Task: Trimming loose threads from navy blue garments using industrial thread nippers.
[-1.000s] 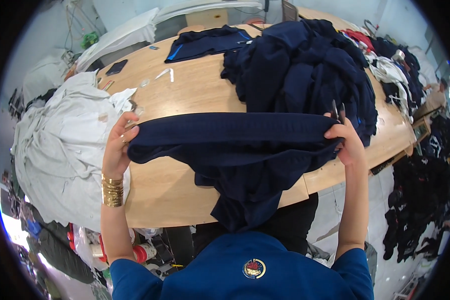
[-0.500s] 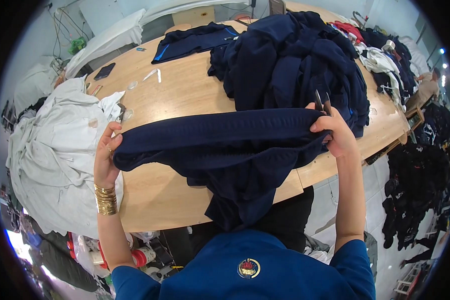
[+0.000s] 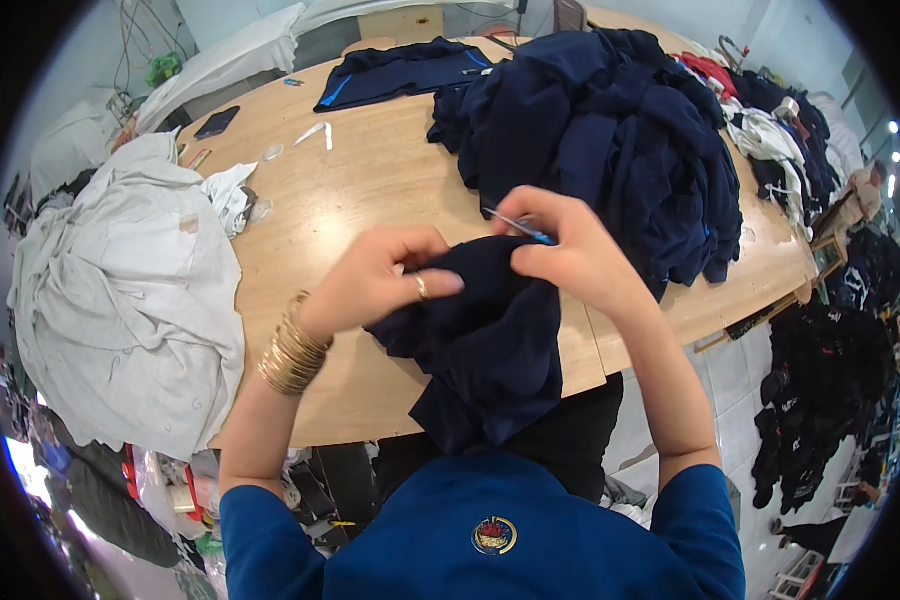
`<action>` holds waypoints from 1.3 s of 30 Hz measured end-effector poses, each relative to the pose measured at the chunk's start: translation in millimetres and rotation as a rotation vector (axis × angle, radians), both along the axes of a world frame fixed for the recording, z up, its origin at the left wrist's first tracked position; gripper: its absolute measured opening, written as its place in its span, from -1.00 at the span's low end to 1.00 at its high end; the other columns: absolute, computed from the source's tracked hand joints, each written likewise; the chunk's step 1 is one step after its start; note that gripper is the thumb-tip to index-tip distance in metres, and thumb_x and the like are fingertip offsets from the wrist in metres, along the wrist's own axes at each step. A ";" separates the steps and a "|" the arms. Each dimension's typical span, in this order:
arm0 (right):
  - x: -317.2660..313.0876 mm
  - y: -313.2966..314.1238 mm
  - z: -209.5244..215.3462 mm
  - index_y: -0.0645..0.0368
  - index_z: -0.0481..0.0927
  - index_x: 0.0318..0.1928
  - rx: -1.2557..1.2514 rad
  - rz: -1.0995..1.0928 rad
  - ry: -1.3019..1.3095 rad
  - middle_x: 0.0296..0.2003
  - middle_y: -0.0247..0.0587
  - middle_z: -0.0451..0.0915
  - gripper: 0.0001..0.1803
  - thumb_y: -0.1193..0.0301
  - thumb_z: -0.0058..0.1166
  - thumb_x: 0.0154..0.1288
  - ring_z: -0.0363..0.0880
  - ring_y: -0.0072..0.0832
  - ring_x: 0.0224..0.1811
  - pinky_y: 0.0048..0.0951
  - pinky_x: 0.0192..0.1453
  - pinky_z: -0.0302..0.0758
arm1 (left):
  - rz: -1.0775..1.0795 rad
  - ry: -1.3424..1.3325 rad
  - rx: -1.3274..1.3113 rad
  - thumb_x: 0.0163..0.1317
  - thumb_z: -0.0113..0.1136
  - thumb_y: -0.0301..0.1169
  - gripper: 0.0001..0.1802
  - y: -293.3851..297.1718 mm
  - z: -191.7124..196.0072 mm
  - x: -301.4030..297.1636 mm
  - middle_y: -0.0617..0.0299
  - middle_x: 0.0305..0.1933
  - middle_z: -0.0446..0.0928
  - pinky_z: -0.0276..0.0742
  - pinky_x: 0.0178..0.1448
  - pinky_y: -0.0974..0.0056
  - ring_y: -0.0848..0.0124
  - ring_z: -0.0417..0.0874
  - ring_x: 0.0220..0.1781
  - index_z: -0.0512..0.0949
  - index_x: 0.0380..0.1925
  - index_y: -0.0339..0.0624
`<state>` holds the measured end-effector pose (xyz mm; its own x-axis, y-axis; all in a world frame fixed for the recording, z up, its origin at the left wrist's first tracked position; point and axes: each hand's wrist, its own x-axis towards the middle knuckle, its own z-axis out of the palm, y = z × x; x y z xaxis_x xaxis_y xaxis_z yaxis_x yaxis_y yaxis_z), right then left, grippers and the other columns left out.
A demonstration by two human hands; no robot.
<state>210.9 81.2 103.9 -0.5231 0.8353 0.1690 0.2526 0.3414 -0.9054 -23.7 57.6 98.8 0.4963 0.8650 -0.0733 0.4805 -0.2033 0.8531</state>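
Note:
A navy knit garment (image 3: pixel 495 330) hangs bunched between my hands at the table's near edge, its lower part drooping toward my lap. My left hand (image 3: pixel 375 275) pinches its upper left side with thumb and fingers, slightly blurred. On the upper right edge, my right hand (image 3: pixel 580 245) grips the cloth between thumb and fingers. The same hand also holds small thread snips (image 3: pixel 522 226), whose metal blades point up and left above the cloth. The snips' handle is mostly hidden by the fingers.
A large heap of navy garments (image 3: pixel 610 140) lies beyond my right hand. Pale grey cloth (image 3: pixel 120 320) covers the table's left side. Farther back are a flat navy garment (image 3: pixel 395 75), a phone (image 3: pixel 217 122) and a white strip (image 3: pixel 320 133).
My hands have come together from wide apart, and the stretched band of the garment is now gathered up. The snips have tipped from upright to pointing left.

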 end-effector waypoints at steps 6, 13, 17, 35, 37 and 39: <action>47.0 20.2 -13.1 0.33 0.50 -0.42 0.158 -0.429 -0.315 -0.63 -0.24 0.42 -0.86 0.58 -0.04 -0.08 0.38 -0.61 -0.48 -0.53 -0.35 0.29 | 0.224 -0.473 -0.059 0.18 0.20 -0.39 -0.87 -2.5 19.6 -37.4 0.47 -0.45 0.49 0.33 -0.25 0.58 0.72 0.41 -0.40 0.52 -0.41 -0.22; 69.9 2.3 19.8 0.21 0.57 -0.54 -0.388 -0.292 -0.006 -0.67 -0.53 0.40 -0.89 0.55 0.03 -0.22 0.25 -0.77 -0.68 -0.70 -0.61 0.05 | 0.251 -0.560 -0.225 0.19 0.18 -0.41 -0.88 -2.0 18.3 -37.5 0.44 -0.41 0.51 0.36 -0.22 0.58 0.71 0.46 -0.36 0.53 -0.38 -0.23; 68.3 10.6 18.1 0.18 0.57 -0.53 -0.468 -0.245 0.064 -0.65 -0.52 0.40 -0.87 0.52 0.04 -0.25 0.28 -0.74 -0.65 -0.70 -0.61 0.06 | 0.272 -0.567 -0.236 0.17 0.19 -0.40 -0.86 -6.1 15.3 -42.4 0.38 -0.38 0.53 0.37 -0.19 0.55 0.69 0.47 -0.33 0.54 -0.36 -0.25; 30.5 114.4 27.6 0.28 0.53 -0.04 0.294 -0.213 -0.222 -0.11 -0.24 0.53 -0.68 0.50 -0.05 0.17 0.43 -0.47 0.01 -0.50 0.19 0.26 | 0.973 -0.203 0.624 -0.14 0.10 -0.59 -0.73 -76.1 -118.7 -82.6 0.12 -0.25 0.39 0.44 -0.07 0.16 0.11 0.50 -0.15 0.48 -0.34 -0.17; 15.0 133.0 26.4 0.28 0.53 -0.04 0.251 -0.198 -0.160 -0.10 -0.23 0.53 -0.69 0.51 -0.06 0.19 0.43 -0.46 0.01 -0.50 0.20 0.26 | 1.056 -0.334 0.624 -0.15 0.06 -0.61 -0.71 -84.0 -123.2 -92.8 0.11 -0.23 0.38 0.41 0.01 0.18 0.09 0.48 -0.11 0.47 -0.32 -0.20; -0.6 144.3 19.8 0.29 0.52 -0.02 0.203 -0.205 -0.063 -0.07 -0.22 0.52 -0.70 0.52 -0.09 0.23 0.44 -0.45 0.02 -0.53 0.21 0.25 | 1.090 -0.312 0.617 -0.13 0.07 -0.62 -0.70 -95.8 -132.5 -91.2 0.09 -0.22 0.37 0.41 0.01 0.18 0.08 0.47 -0.09 0.46 -0.30 -0.20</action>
<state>210.2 225.5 123.7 -0.3613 0.8773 0.3159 0.3883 0.4495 -0.8045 -114.9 -38.2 -33.7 -0.5596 0.6815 0.4716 0.4450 -0.2329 0.8647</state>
